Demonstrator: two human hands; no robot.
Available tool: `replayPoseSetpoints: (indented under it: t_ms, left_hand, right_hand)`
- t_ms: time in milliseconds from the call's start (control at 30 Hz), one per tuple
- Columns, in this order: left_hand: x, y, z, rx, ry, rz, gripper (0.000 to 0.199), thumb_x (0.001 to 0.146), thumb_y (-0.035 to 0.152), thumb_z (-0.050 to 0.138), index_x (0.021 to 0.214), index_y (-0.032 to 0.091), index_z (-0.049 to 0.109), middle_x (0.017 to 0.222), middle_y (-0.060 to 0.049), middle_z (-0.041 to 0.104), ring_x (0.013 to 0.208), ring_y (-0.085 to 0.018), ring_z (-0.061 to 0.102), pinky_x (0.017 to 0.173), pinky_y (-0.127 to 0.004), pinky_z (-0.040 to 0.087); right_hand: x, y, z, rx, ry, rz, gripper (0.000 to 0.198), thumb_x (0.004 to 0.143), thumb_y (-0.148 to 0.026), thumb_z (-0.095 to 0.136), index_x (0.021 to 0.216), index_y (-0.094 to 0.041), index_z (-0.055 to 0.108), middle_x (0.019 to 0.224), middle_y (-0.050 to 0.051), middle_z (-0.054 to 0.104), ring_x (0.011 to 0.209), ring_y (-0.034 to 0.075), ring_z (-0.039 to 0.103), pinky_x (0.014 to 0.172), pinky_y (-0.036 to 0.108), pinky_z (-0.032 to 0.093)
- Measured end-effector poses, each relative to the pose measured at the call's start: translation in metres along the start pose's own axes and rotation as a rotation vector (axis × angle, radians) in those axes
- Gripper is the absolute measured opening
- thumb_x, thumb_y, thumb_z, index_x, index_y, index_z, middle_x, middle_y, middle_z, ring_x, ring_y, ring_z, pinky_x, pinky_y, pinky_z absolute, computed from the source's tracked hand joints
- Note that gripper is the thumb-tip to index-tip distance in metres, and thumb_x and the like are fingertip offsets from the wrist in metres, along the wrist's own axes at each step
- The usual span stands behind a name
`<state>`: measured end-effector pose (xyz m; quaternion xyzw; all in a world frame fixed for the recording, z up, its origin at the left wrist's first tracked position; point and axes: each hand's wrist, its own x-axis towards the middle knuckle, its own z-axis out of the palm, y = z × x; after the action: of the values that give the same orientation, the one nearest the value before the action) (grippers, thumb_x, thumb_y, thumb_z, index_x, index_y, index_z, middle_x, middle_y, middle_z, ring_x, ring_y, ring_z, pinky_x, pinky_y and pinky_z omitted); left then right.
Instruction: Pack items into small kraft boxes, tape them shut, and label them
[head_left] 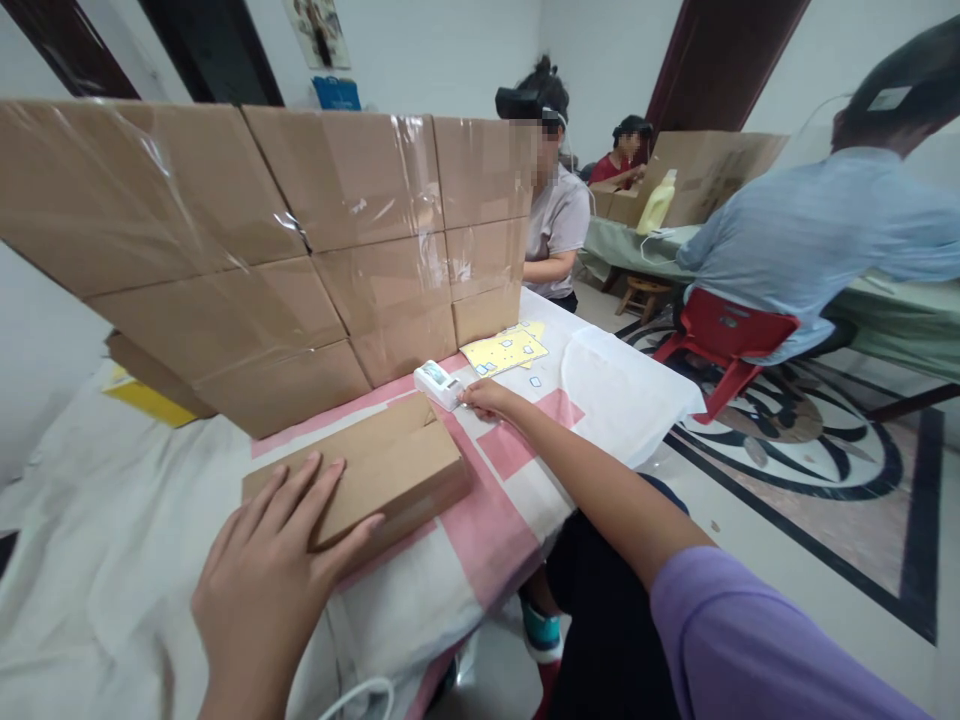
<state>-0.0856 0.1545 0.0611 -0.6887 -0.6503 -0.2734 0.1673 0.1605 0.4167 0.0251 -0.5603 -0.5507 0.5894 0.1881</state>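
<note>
My left hand [274, 560] lies with fingers spread on top of a closed cardboard box [390, 450], its thumb along the near side. Beyond that box, a small white box [438, 384] with a greenish picture on top rests on the table. My right hand [486, 397] reaches across to it, fingers curled and pinched at its right end. Whether a thinner piece is between those fingertips is too small to tell. Just past my right hand are yellow patterned sheets [504, 352] lying on the tablecloth.
A tall wall of taped cardboard boxes [375, 250] stands along the table's far side. The pink and white cloth [487, 540] covers the table. A person [559, 210] sits behind the boxes; another sits on a red chair [739, 325] at right. A white cable [364, 692] hangs below.
</note>
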Motion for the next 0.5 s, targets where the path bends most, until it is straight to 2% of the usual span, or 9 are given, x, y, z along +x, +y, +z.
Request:
replayPoseSetpoints:
  t_ms: [100, 167, 233, 300, 367, 433, 500]
  left_hand:
    - [0.005, 0.003, 0.001, 0.1, -0.006, 0.017, 0.065, 0.087, 0.067, 0.055, 0.14, 0.029, 0.057, 0.146, -0.008, 0.06, 0.133, -0.035, 0.055, 0.103, -0.049, 0.047]
    - [0.01, 0.008, -0.002, 0.124, -0.018, -0.015, 0.061, 0.087, 0.066, 0.056, 0.135, 0.027, 0.061, 0.143, -0.007, 0.062, 0.131, -0.035, 0.057, 0.104, -0.049, 0.047]
    - [0.015, 0.014, -0.006, 0.107, -0.041, -0.07, 0.058, 0.086, 0.063, 0.061, 0.133, 0.028, 0.063, 0.142, -0.006, 0.063, 0.13, -0.034, 0.057, 0.107, -0.049, 0.046]
    - [0.02, 0.019, -0.01, 0.078, -0.071, -0.112, 0.055, 0.086, 0.058, 0.064, 0.132, 0.029, 0.064, 0.142, -0.004, 0.063, 0.131, -0.033, 0.057, 0.108, -0.048, 0.046]
    - [0.023, 0.023, -0.014, 0.071, -0.091, -0.121, 0.053, 0.085, 0.054, 0.067, 0.131, 0.028, 0.065, 0.142, -0.004, 0.063, 0.131, -0.032, 0.057, 0.11, -0.048, 0.046]
    - [0.026, 0.027, -0.019, 0.084, -0.104, -0.106, 0.051, 0.084, 0.051, 0.069, 0.13, 0.027, 0.066, 0.141, -0.005, 0.064, 0.129, -0.031, 0.058, 0.11, -0.047, 0.046]
    - [0.028, 0.031, -0.022, 0.096, -0.122, -0.104, 0.052, 0.084, 0.049, 0.07, 0.13, 0.025, 0.066, 0.139, -0.005, 0.065, 0.129, -0.03, 0.058, 0.111, -0.046, 0.046]
  right_hand:
    - [-0.008, -0.004, 0.0, -0.019, 0.007, 0.005, 0.035, 0.092, -0.023, 0.067, 0.066, -0.019, 0.046, 0.036, -0.01, 0.034, 0.028, 0.005, 0.027, 0.033, 0.019, 0.019]
    - [-0.016, -0.008, 0.0, -0.028, 0.016, 0.006, 0.033, 0.093, -0.022, 0.068, 0.067, -0.017, 0.048, 0.039, -0.01, 0.037, 0.03, 0.004, 0.027, 0.034, 0.018, 0.022]
    - [-0.025, -0.012, -0.001, -0.039, 0.025, 0.015, 0.028, 0.095, -0.023, 0.066, 0.072, -0.015, 0.054, 0.047, -0.007, 0.046, 0.034, 0.005, 0.034, 0.036, 0.018, 0.029]
    - [-0.033, -0.016, -0.001, -0.05, 0.031, 0.028, 0.02, 0.098, -0.028, 0.064, 0.086, -0.012, 0.062, 0.066, -0.002, 0.06, 0.047, 0.007, 0.051, 0.046, 0.019, 0.044]
    - [-0.041, -0.019, -0.002, -0.058, 0.036, 0.039, 0.022, 0.099, -0.033, 0.063, 0.107, -0.012, 0.065, 0.094, 0.004, 0.068, 0.073, 0.013, 0.065, 0.065, 0.027, 0.057]
    - [-0.047, -0.022, -0.002, -0.058, 0.044, 0.037, 0.03, 0.099, -0.034, 0.063, 0.121, -0.014, 0.063, 0.115, 0.008, 0.066, 0.094, 0.019, 0.067, 0.08, 0.037, 0.059]
    - [-0.051, -0.024, 0.0, -0.051, 0.059, 0.006, 0.033, 0.098, -0.034, 0.064, 0.125, -0.014, 0.061, 0.121, 0.01, 0.064, 0.101, 0.021, 0.067, 0.085, 0.04, 0.059]
